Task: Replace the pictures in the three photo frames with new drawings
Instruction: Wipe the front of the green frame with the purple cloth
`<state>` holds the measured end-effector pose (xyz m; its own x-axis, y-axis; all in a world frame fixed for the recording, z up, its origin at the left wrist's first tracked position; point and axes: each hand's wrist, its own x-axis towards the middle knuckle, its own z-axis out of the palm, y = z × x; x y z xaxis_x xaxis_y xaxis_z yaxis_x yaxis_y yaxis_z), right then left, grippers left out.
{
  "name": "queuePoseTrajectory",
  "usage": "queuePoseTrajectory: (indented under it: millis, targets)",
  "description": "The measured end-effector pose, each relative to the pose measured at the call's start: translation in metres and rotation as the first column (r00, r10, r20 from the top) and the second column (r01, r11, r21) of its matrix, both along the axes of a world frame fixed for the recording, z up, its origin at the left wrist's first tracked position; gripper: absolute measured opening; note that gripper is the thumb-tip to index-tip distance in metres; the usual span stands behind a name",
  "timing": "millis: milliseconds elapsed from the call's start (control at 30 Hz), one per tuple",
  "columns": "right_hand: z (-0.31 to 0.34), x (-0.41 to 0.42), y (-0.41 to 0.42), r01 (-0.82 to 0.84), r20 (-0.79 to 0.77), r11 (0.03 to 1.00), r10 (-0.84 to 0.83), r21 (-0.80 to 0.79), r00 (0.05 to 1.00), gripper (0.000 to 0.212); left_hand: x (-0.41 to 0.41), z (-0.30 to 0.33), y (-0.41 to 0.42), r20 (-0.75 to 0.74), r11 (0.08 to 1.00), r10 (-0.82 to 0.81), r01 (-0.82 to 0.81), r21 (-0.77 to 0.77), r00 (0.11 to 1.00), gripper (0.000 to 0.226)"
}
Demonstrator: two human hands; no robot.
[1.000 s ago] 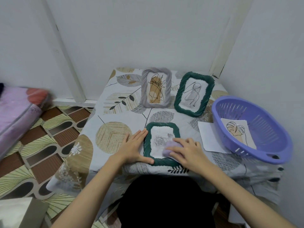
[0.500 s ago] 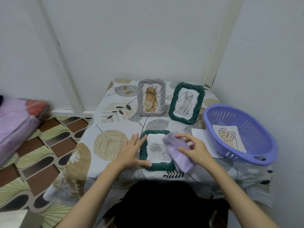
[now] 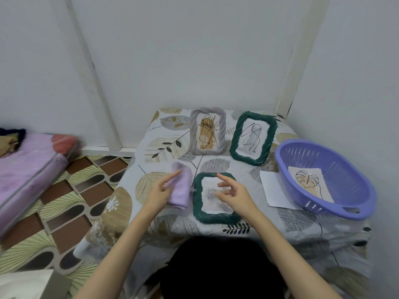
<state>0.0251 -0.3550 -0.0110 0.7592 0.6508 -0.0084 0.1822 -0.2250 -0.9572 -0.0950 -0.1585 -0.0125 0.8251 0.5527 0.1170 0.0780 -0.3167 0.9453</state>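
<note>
A green frame [image 3: 197, 210] with a rose drawing lies flat near the table's front edge. My right hand [image 3: 234, 194] hovers over it, fingers spread, holding nothing. My left hand [image 3: 160, 194] grips a folded lilac cloth [image 3: 181, 185] just left of that frame. A grey frame [image 3: 207, 131] with a scribble drawing stands at the back. A second green frame [image 3: 252, 138] stands to its right, leaning back. A leaf drawing [image 3: 308, 183] lies inside the purple basket [image 3: 345, 203].
A white sheet [image 3: 274, 192] lies between the flat frame and the basket. The table wears a leaf-print cloth [image 3: 151, 184] and sits in a wall corner. A pink mattress [image 3: 28, 169] is on the patterned floor to the left.
The lilac cloth went from my right hand on the flat frame to my left hand, now left of the frame. My right hand has let go and opened above the frame.
</note>
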Motion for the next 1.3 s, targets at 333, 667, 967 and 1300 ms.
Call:
queuePoseTrajectory:
  millis: [333, 667, 967, 1300]
  targets:
    - [-0.039, 0.01, -0.029, 0.183, 0.474, 0.914, 0.012, -0.362, 0.881, 0.045, -0.015, -0.024, 0.035, -0.554, 0.775, 0.279, 0.157, 0.612, 0.784, 0.052]
    - [-0.033, 0.01, -0.025, 0.211, 0.457, 0.889, -0.003, -0.406, 0.889, 0.05, 0.05, -0.04, -0.038, -0.519, 0.831, 0.008, 0.283, 0.479, 0.855, 0.063]
    - [-0.032, 0.002, -0.03, 0.244, 0.114, 0.964, -0.256, 0.109, 0.96, 0.062, 0.047, -0.011, -0.056, 0.072, 0.93, 0.033, -0.005, -0.369, 0.997, 0.058]
    - [0.023, -0.001, -0.052, 0.086, 0.082, 0.961, -0.112, 0.265, 0.99, 0.102, 0.024, 0.042, -0.052, 0.317, 0.867, -0.134, 0.266, -0.422, 0.939, 0.063]
